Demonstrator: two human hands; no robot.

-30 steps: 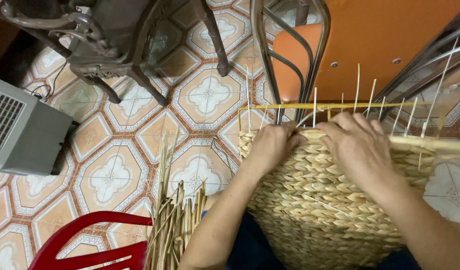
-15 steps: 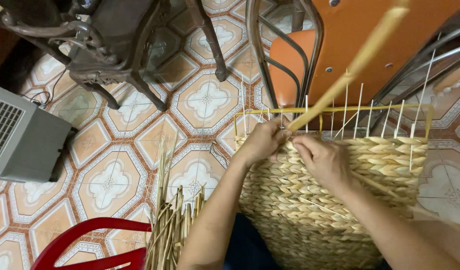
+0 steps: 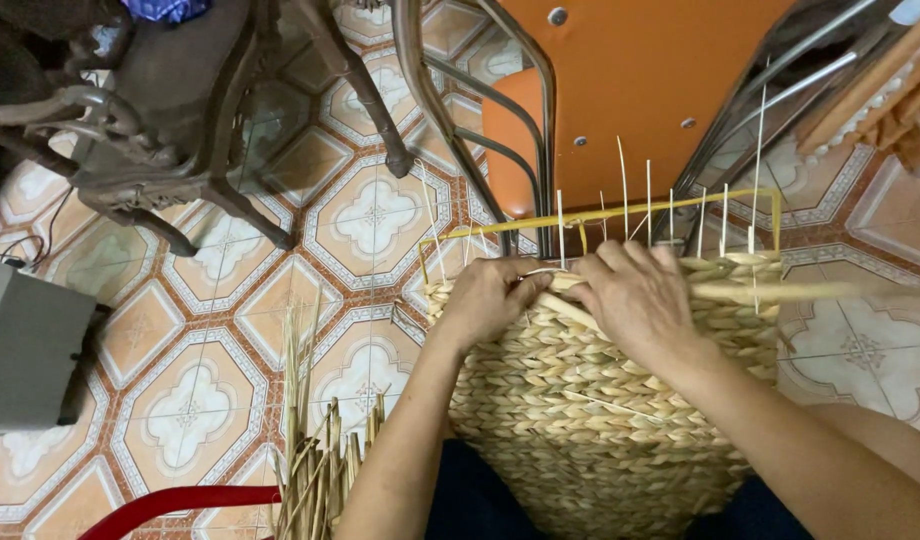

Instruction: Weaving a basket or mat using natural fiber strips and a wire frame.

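Best done slowly at frame centre: left hand pinching, seemingly, the straw strand, right hand pressing curled on the woven basket.

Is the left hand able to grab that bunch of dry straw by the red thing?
Probably yes. The left hand rests on the woven basket, and the straw bundle stands just below and beside that forearm, with nothing between them. It would first have to let go of the weave.
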